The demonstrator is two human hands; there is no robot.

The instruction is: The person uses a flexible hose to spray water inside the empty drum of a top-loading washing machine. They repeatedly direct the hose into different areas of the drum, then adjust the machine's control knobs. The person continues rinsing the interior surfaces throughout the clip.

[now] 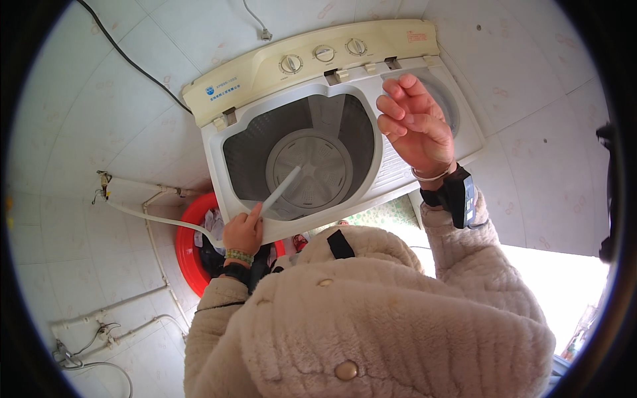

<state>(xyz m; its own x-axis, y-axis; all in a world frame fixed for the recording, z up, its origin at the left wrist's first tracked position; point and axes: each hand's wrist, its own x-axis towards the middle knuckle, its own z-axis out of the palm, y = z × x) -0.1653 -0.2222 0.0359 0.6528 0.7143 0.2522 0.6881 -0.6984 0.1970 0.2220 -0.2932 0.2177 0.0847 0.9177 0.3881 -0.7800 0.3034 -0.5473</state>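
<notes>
A cream twin-tub washing machine (pixel 302 66) stands against the wall with its wash tub uncovered. My left hand (pixel 243 233) is at the tub's near left edge, closed around a pale water hose (pixel 282 188). The hose end points into the tub, over the round ribbed disc (pixel 310 159) at its bottom. Whether water flows from it I cannot make out. My right hand (pixel 418 123) is raised over the smaller spin tub (pixel 439 93), its fingers loosely curled and apart, holding nothing. It hides part of that tub.
A red basin (pixel 188 249) of clothes stands on the floor left of the machine. The hose runs back to a tap (pixel 104 182) on the tiled wall, among several pipes. A black cable (pixel 136 63) and a hanging plug (pixel 266 34) are on the wall behind.
</notes>
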